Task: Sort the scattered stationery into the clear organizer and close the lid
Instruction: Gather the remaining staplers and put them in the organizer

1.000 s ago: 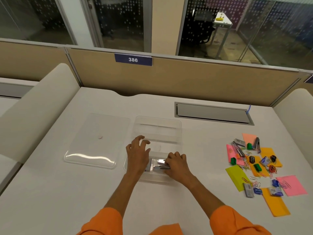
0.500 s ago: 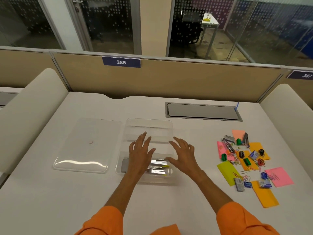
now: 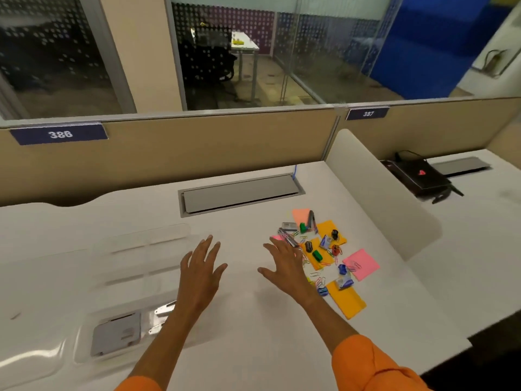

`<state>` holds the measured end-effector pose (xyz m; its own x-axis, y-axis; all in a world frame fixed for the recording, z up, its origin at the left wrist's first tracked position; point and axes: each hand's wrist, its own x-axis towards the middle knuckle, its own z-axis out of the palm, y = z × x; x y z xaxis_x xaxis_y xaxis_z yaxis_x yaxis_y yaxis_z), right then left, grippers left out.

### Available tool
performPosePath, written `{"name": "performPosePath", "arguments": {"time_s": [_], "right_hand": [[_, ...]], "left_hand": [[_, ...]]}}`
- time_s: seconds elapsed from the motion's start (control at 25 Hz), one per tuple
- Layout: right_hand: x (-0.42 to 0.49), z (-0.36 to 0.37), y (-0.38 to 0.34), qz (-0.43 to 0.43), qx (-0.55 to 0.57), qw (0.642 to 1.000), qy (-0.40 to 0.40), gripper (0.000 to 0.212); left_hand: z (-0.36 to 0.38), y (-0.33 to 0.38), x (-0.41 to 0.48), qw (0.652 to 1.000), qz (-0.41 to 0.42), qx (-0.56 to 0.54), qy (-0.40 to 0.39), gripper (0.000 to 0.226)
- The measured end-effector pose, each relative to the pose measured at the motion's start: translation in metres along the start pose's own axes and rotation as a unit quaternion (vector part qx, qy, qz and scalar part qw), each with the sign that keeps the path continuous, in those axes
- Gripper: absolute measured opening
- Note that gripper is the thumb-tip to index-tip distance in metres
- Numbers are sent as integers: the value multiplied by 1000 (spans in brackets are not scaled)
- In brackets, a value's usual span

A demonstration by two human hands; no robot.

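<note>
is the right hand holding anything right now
No, the right hand is open with its fingers spread at the edge of the stationery pile, gripping nothing.

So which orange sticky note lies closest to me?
The orange sticky note at the pile's near end; the middle orange note and the far orange note lie farther back, under clips.

orange long sleeves, bare left hand, bare right hand

One left hand, one right hand, one clear organizer, two green clips, three orange sticky notes.
</note>
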<state>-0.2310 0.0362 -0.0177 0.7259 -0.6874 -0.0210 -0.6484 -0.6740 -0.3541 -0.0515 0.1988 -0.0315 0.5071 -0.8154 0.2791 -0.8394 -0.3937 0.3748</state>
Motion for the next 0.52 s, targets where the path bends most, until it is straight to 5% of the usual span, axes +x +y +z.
{"name": "performPosePath", "arguments": {"time_s": [0.52], "right_hand": [[-9, -37, 181, 152, 17, 987, 44, 61]], "left_hand": [[82, 103, 82, 988, 112, 7, -108, 60]]}}
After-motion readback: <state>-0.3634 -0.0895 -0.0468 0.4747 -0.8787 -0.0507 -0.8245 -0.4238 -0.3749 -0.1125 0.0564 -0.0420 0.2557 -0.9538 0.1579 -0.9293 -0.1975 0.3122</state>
